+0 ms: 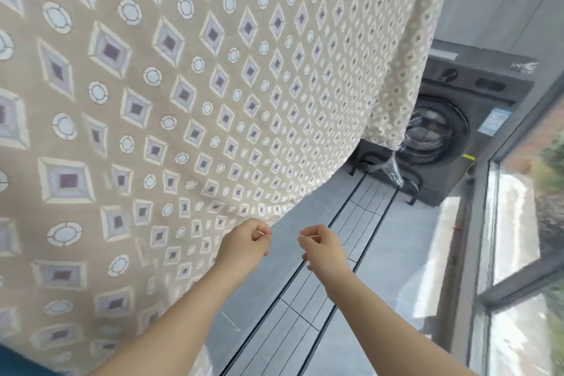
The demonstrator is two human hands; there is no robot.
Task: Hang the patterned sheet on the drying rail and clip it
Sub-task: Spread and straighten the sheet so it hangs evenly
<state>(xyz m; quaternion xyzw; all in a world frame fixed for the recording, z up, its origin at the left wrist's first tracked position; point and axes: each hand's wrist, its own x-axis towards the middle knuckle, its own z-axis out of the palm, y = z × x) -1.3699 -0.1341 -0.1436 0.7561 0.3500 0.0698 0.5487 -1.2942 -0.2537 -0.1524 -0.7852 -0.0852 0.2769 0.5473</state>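
Behind the hanging sheet (189,94), a washing machine (442,131)

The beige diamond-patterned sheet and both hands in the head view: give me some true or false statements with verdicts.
1. The beige diamond-patterned sheet hangs down and fills the left of the view. True.
2. A dark front-loading washing machine stands behind the sheet's right edge. True.
3. The left hand lies flat and open on the sheet. False: its fingers are curled into a pinch near the sheet's lower edge.
4. The right hand holds a large blue clothes peg. False: no peg shows; only something thin between its fingers.
5. The two hands are clasped together. False: a gap separates them.
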